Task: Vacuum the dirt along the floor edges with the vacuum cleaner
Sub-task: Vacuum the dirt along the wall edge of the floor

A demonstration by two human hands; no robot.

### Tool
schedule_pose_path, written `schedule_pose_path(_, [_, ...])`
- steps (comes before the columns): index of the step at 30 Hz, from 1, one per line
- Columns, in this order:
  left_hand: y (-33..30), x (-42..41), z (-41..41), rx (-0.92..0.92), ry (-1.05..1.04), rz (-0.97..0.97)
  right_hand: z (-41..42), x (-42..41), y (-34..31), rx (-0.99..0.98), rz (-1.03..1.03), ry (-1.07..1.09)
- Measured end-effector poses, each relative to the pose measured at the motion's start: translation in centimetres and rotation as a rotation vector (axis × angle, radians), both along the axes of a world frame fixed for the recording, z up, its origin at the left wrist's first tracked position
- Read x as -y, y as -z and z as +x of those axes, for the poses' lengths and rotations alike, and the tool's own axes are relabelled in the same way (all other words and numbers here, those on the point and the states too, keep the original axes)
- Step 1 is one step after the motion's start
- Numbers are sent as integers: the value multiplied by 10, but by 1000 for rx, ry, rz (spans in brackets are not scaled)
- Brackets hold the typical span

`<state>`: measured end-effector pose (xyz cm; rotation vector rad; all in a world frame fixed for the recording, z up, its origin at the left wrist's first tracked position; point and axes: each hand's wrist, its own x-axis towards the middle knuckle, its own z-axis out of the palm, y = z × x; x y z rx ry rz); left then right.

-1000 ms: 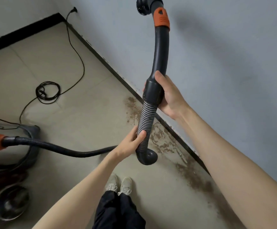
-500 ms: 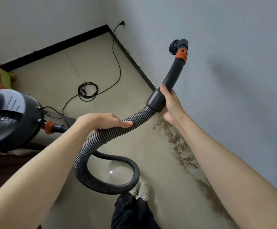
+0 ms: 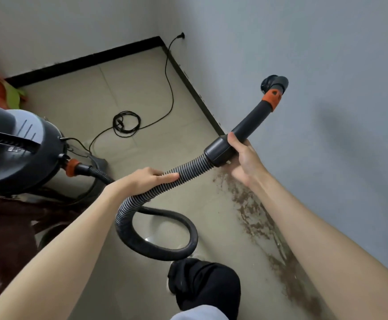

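I can read no text, brand, number or sign anywhere. The vacuum cleaner [image 3: 15, 148] to my left carries a small pale patch on top of its dark body, beside the slotted vent, but its marks are too small and blurred to make out. The orange collar near the nozzle shows no lettering.

black ribbed vacuum hose [image 3: 188, 168] looped, brown dirt [image 3: 255, 211] along wall edge
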<state>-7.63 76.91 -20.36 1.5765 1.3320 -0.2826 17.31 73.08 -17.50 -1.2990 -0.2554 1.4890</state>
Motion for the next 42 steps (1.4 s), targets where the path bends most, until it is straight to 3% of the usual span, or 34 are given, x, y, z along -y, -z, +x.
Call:
schedule_pose_path(8, [-38, -15, -5, 91, -68, 68, -6, -23, -60, 69, 162, -86])
schedule_pose_path(17, [-39, 11, -4, 192, -86, -205, -9, -13, -59, 108, 155, -160])
schedule_pose_path(24, [-3, 26, 29, 149, 18, -341, -19, -30, -25, 522, 98, -218])
schedule_pose_path(28, [32, -4, 48, 157, -46, -219, -26, -39, 32, 757, 12, -300])
schedule_pose_path(33, [113, -71, 55, 241, -522, -90, -35, -73, 141, 817, -148, -266])
schedule_pose_path(42, [329, -174, 116, 238, -414, -23, -38, -124, 371, 1004, -339, -355])
